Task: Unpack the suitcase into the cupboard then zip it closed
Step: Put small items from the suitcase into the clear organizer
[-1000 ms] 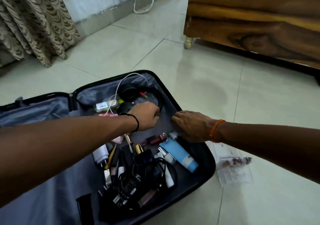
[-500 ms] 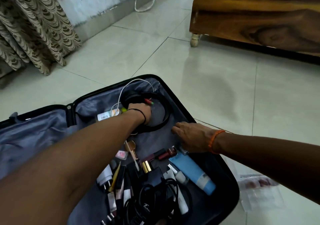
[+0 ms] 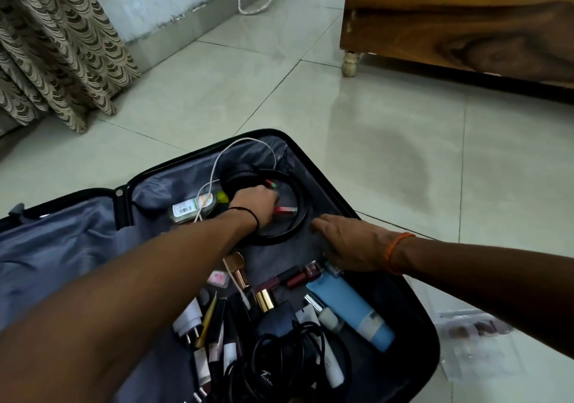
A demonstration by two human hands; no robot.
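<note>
My left hand (image 3: 256, 203) has its fingers curled down among the black headphones (image 3: 289, 213) and red pens (image 3: 284, 210); what they clasp I cannot tell. At its 3 o'clock my right hand (image 3: 351, 244) lies flat, fingers released, on the grey lining. The open suitcase (image 3: 323, 166) sits on the tiled floor (image 3: 403, 154), the blue tube (image 3: 351, 312) at 5 o'clock.

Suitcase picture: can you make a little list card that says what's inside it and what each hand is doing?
suitcase: open flat on the tiled floor
headphones: black, at the far end inside
left hand: fingers curled at the headphones, grip unclear
right hand: flat on the lining
blue tube: lying near the right rim
black cable: coiled at the near end
</note>
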